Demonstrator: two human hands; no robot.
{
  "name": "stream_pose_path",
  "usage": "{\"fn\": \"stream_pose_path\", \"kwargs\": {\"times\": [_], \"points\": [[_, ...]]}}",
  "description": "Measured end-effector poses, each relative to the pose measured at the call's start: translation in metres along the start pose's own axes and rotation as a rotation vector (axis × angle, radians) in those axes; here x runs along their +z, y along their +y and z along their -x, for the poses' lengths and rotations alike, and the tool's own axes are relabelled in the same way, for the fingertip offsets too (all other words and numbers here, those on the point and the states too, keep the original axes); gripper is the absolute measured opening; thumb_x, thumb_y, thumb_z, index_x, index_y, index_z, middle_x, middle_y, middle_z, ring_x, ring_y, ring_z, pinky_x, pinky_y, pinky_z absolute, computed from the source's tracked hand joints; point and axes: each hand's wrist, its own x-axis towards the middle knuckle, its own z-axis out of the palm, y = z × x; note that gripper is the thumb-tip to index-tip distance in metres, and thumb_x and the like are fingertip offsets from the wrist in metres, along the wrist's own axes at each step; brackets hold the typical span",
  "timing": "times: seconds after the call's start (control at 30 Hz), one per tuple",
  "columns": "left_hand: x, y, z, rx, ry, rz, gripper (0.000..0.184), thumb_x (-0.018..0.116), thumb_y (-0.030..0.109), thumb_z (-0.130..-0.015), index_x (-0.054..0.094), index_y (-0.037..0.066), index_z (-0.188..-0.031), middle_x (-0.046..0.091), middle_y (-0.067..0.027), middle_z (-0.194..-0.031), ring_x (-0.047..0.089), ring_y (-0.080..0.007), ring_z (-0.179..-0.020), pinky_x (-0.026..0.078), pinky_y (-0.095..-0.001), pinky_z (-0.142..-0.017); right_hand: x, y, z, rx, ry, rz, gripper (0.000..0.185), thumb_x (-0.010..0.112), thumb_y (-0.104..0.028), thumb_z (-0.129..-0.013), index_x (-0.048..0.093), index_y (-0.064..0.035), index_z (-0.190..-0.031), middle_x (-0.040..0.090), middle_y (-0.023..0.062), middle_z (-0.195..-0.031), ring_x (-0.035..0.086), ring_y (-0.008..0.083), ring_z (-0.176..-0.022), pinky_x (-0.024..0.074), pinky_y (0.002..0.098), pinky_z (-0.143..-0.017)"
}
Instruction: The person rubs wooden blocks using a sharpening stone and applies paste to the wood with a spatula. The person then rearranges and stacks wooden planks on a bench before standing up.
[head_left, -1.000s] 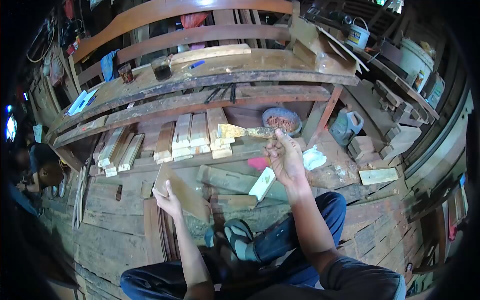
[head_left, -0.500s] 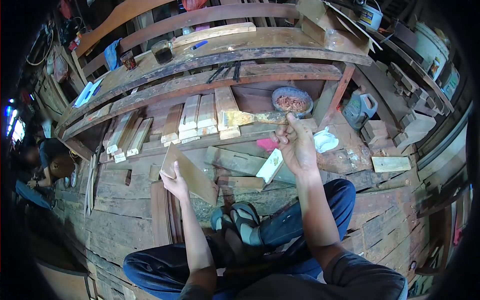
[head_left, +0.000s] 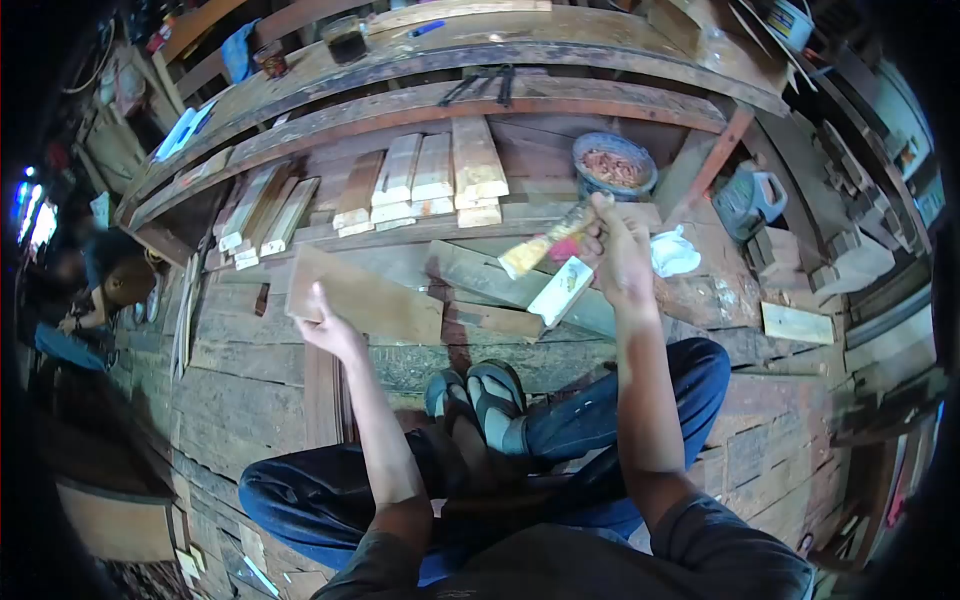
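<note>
My left hand (head_left: pixel 330 328) grips the lower left part of a flat brown board (head_left: pixel 375 297), its thumb lying on the board's face. In my right hand (head_left: pixel 622 250) is the handle of a scraper (head_left: pixel 540 247) with a pale, yellow-smeared blade tilted down to the left. Just below the blade lies a white-faced wooden block (head_left: pixel 560 291) with a stain on top. A pink cloth (head_left: pixel 564 249) shows partly behind the scraper, and a white cloth (head_left: pixel 675 252) rests right of my right hand.
Under a long wooden bench (head_left: pixel 450 57) are stacked planks (head_left: pixel 415 172) and a bowl of brown material (head_left: pixel 613 165). A grey jug (head_left: pixel 749 203) stands at the right. Glasses (head_left: pixel 345 42) sit on the bench. Another person (head_left: pixel 105 275) crouches at the far left.
The scraper has swung from nearly level to pointing down left, nearer the white-faced block. The board has turned from steeply slanted to nearly level. The view has tilted downward.
</note>
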Motion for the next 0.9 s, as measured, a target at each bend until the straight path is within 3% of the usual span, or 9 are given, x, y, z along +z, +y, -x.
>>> {"fn": "stream_pose_path", "kwargs": {"times": [0.13,0.23,0.4,0.47,0.53,0.7,0.8,0.9], "points": [[0.002,0.025,-0.007,-0.085,0.127,0.128,0.035,0.075,0.021,-0.092,0.059,0.001,-0.116,0.066,-0.0113,-0.111,0.065,-0.0204,-0.091,0.059,-0.0378,-0.079,0.013,0.003,0.006,0.029,0.118,-0.072,0.021,0.068,-0.021,-0.096,0.059,-0.0055,-0.085,0.055,0.0024,-0.071,0.047,0.0111,-0.055,0.0402,0.0285,-0.054],[-0.004,0.025,-0.017,-0.073,0.270,0.191,0.040,0.075,0.025,-0.091,0.058,0.004,-0.119,0.063,-0.0119,-0.118,0.065,-0.0250,-0.099,0.059,-0.0438,-0.081,0.007,0.013,0.001,0.195,0.079,-0.234,0.022,0.065,-0.017,-0.096,0.056,-0.0025,-0.109,0.064,0.0127,-0.093,0.051,0.0146,-0.065,0.0470,0.0328,-0.064],[-0.018,0.030,-0.030,-0.331,0.359,0.395,0.048,0.070,0.029,-0.095,0.054,0.002,-0.132,0.061,-0.0131,-0.128,0.063,-0.0287,-0.110,0.057,-0.0467,-0.088,-0.008,0.032,-0.007,0.302,-0.014,-0.223,0.036,0.058,-0.020,-0.098,0.049,-0.0007,-0.127,0.064,0.0196,-0.120,0.057,0.0169,-0.075,0.0503,0.0327,-0.075],[-0.037,0.012,-0.043,-0.344,0.381,0.469,0.052,0.069,0.030,-0.096,0.052,0.002,-0.136,0.060,-0.0129,-0.131,0.062,-0.0285,-0.114,0.054,-0.0464,-0.094,0.001,0.036,-0.004,0.305,-0.027,-0.190,0.039,0.054,-0.021,-0.099,0.047,-0.0006,-0.131,0.061,0.0214,-0.129,0.060,0.0193,-0.081,0.0509,0.0341,-0.079],[-0.043,0.007,-0.050,-0.340,0.305,0.538,0.057,0.066,0.036,-0.097,0.050,0.002,-0.141,0.058,-0.0128,-0.136,0.059,-0.0274,-0.120,0.049,-0.0432,-0.104,-0.012,0.055,-0.018,0.384,-0.096,-0.177,0.038,0.052,-0.022,-0.100,0.047,-0.0013,-0.132,0.063,0.0204,-0.127,0.062,0.0210,-0.084,0.0508,0.0350,-0.080],[-0.043,0.022,-0.051,-0.370,0.111,0.617,0.059,0.055,0.048,-0.100,0.050,0.006,-0.142,0.056,-0.0101,-0.142,0.054,-0.0283,-0.129,0.044,-0.0446,-0.109,-0.017,0.087,-0.016,0.381,-0.055,-0.005,0.037,0.042,-0.024,-0.102,0.044,-0.0013,-0.132,0.068,0.0200,-0.116,0.066,0.0266,-0.092,0.0505,0.0361,-0.082],[-0.048,0.021,-0.056,-0.369,0.124,0.645,0.061,0.058,0.047,-0.099,0.049,0.006,-0.143,0.057,-0.0102,-0.140,0.055,-0.0287,-0.127,0.047,-0.0450,-0.107,-0.003,0.098,-0.011,0.467,-0.004,0.031,0.036,0.039,-0.023,-0.102,0.042,-0.0016,-0.131,0.068,0.0220,-0.116,0.066,0.0293,-0.092,0.0522,0.0382,-0.083],[-0.054,0.016,-0.057,-0.368,0.070,0.727,0.062,0.061,0.046,-0.098,0.048,0.006,-0.143,0.057,-0.0104,-0.139,0.057,-0.0280,-0.125,0.048,-0.0462,-0.107,0.014,0.104,0.003,0.505,-0.096,0.066,0.038,0.038,-0.028,-0.102,0.045,-0.0004,-0.128,0.064,0.0227,-0.121,0.066,0.0348,-0.106,0.0514,0.0455,-0.095]]}}
